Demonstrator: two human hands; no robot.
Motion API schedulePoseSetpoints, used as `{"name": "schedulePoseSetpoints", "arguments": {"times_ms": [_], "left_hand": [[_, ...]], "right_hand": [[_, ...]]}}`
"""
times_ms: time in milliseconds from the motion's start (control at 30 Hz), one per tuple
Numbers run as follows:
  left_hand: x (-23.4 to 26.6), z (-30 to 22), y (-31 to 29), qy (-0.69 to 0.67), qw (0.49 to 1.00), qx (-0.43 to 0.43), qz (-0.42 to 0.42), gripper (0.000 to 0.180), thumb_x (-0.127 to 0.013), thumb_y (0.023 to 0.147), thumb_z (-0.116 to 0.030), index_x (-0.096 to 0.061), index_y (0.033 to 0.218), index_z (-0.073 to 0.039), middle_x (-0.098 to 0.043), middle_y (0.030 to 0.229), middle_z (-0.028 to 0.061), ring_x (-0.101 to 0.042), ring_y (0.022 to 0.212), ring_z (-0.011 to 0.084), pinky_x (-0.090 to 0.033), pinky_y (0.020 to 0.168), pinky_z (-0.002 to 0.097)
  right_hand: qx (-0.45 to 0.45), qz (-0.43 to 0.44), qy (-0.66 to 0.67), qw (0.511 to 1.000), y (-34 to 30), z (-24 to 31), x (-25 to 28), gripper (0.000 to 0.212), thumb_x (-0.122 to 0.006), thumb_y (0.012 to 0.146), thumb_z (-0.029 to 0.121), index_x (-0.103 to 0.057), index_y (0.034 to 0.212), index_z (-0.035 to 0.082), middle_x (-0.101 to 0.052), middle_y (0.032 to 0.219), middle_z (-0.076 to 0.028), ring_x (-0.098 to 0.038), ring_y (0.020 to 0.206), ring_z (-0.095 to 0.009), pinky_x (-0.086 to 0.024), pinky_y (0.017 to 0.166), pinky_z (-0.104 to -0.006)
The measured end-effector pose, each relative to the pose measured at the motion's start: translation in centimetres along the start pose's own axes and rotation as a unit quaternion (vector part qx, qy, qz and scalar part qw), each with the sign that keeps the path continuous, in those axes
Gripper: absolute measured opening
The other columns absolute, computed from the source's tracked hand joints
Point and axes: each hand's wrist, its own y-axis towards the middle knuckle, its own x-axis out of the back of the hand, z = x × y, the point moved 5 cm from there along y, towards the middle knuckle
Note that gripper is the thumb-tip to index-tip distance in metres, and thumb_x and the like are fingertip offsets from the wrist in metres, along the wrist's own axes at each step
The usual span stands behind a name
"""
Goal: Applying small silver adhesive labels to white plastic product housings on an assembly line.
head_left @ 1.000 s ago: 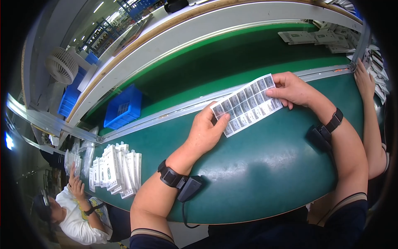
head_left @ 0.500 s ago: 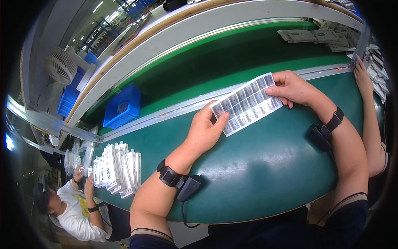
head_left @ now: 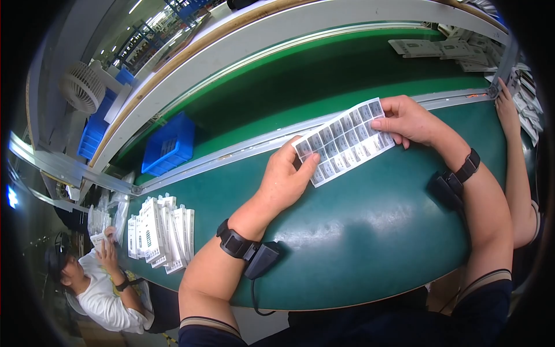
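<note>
A white sheet of labels (head_left: pixel 345 140) with rows of small grey rectangular stickers is stretched between my two hands above the green work table (head_left: pixel 358 231). My left hand (head_left: pixel 287 178) pinches its left end, thumb on top and fingers hidden beneath. At the opposite end, my right hand (head_left: pixel 407 121) grips the sheet between thumb and fingers. The sheet tilts upward toward the right. Part of its lower row looks pale, and I cannot tell whether stickers are gone there. Both wrists carry black strapped devices.
Slim white boxes (head_left: pixel 165 231) stand stacked at left. Behind the metal rail lie a blue bin (head_left: pixel 169 144) and, far right, white packages (head_left: pixel 439 49). A person (head_left: pixel 110 283) at left handles a white box; another person's arm (head_left: pixel 509 118) reaches in at right. A fan (head_left: pixel 82 87) is at upper left.
My hands and the label sheet are nearly still. The view has shifted slightly. At left, the other person has raised a white box in their hands.
</note>
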Motion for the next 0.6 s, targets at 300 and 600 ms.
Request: {"name": "schedulePoseSetpoints", "arguments": {"times_ms": [300,600], "left_hand": [[-0.03,0.31,0.06,-0.013,1.000,-0.006,0.000,0.031,-0.061,0.093,-0.008,-0.058,0.123,0.002,-0.069,0.106,0.0109,-0.064,0.097,0.0152,-0.051,0.085,0.0306],[0.08,0.42,0.06,-0.008,1.000,-0.002,-0.001,0.031,-0.061,0.093,-0.008,-0.058,0.123,0.002,-0.068,0.107,0.0106,-0.063,0.097,0.0147,-0.051,0.085,0.0304]], "right_hand": [[-0.005,-0.001,-0.006,1.000,0.00,0.03,0.04,0.023,-0.064,0.093,0.018,-0.068,0.112,0.003,-0.060,0.071,0.000,-0.048,0.048,-0.003,-0.042,0.037,-0.0195],[-0.002,0.000,-0.002,1.000,-0.10,0.30,-0.01,0.025,-0.064,0.094,0.018,-0.068,0.114,0.003,-0.060,0.071,0.000,-0.047,0.048,-0.003,-0.042,0.038,-0.0192]]}}
